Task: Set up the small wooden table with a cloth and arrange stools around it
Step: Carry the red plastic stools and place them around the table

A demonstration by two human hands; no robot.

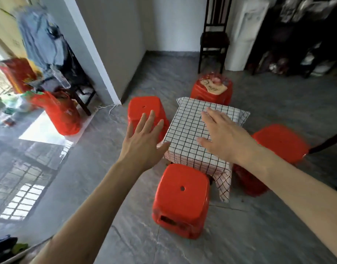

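Note:
A white cloth with a black grid covers the small table in the middle of the floor; one corner hangs down at the near right. Red plastic stools stand on each side: a near stool, a left stool, a right stool and a far stool with a pale cushion on top. My left hand hovers open, fingers spread, between the left stool and the table's left edge. My right hand is open, palm down, over the cloth.
A white wall corner juts out at the left. Red bags and clutter sit by a dark chair at far left. A dark wooden chair and a white water dispenser stand against the back wall. Grey tiled floor surrounds the table.

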